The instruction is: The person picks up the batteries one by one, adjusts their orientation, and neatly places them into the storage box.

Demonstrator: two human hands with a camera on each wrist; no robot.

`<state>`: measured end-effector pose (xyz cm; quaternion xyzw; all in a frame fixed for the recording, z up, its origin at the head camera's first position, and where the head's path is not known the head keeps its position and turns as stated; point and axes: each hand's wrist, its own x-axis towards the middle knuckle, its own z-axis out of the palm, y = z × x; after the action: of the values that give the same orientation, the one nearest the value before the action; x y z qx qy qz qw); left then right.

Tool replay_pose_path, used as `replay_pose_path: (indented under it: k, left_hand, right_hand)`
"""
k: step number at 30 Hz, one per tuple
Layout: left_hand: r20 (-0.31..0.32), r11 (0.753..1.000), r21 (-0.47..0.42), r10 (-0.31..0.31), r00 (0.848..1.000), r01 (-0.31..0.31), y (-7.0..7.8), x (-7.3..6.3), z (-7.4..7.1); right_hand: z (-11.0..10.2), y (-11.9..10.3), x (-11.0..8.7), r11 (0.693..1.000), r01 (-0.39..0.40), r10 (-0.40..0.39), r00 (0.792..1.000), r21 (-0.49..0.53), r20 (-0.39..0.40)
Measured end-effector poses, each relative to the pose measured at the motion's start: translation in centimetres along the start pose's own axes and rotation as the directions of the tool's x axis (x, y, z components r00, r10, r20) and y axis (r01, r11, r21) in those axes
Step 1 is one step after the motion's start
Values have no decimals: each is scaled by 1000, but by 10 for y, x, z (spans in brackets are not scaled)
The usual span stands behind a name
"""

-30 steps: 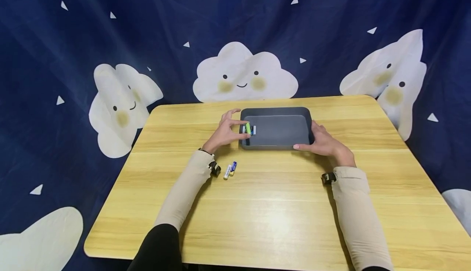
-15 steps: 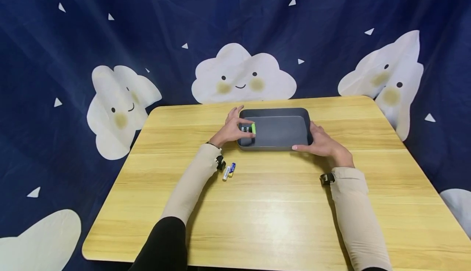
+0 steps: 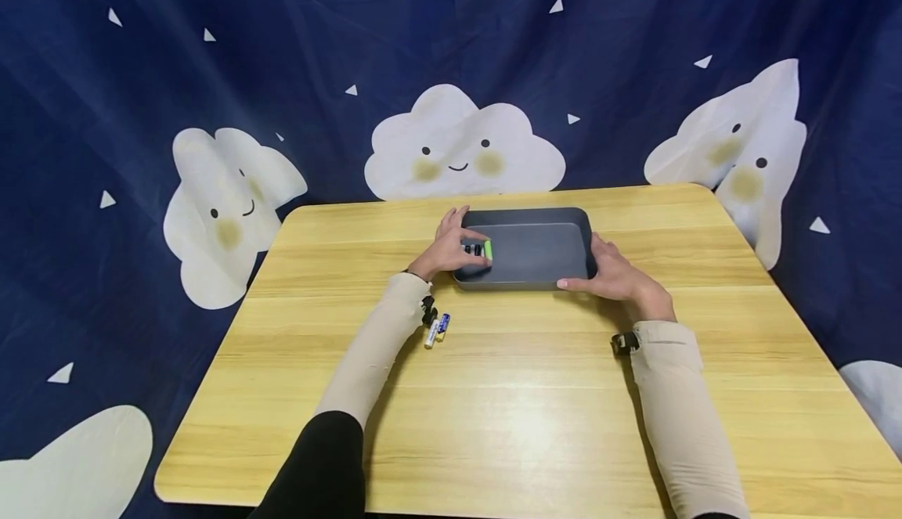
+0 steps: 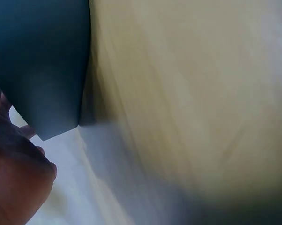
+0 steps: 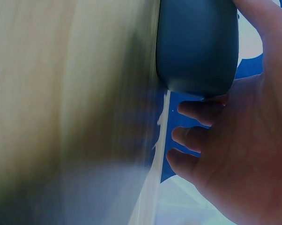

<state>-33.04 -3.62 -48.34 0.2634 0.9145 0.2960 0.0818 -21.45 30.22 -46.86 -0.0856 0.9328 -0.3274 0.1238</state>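
Note:
A dark grey rectangular tray (image 3: 539, 253) lies at the far middle of the table. Over its left end reaches my left hand (image 3: 445, 251), pinching a green battery (image 3: 488, 250) between thumb and finger, low inside the tray. Beside that one, partly hidden by the hand, are other batteries (image 3: 477, 250) with dark and light bands. My right hand (image 3: 616, 270) grips the tray's right end, thumb along the near rim and fingers round the side. In the right wrist view, the tray's outer wall (image 5: 197, 47) sits against this hand.
Two more batteries (image 3: 438, 331), blue and white with gold, lie side by side on the wooden table (image 3: 521, 394), close to the left wrist strap. A dark blue curtain (image 3: 317, 49) with white clouds hangs behind the table's far edge.
My left hand has moved a little right and down with the green battery, which now stands farther right along the row in the tray. The right hand keeps its grip on the tray.

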Motion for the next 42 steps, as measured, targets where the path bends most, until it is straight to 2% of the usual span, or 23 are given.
replay_pose_path:
  k: [8, 15, 23, 35, 42]
  left_hand:
    - [9, 998, 66, -7, 1000, 6, -3, 4, 5]
    - [2, 992, 126, 6, 1000, -7, -1, 4, 3]
    - [32, 982, 185, 12, 999, -18, -1, 4, 2]
    - [56, 974, 227, 7, 998, -19, -2, 5, 1]
    - [84, 978, 205, 16, 996, -33, -3, 6, 1]
  right_hand:
    - [3, 0, 1, 999, 31, -30, 999, 29, -20]
    - [3, -1, 1, 999, 38, -37, 999, 27, -25]
    - [3, -2, 1, 999, 41, -40, 999, 30, -26]
    - [1, -3, 1, 998, 49, -48, 999, 30, -27]
    - [1, -1, -1, 999, 43, -43, 999, 31, -22]
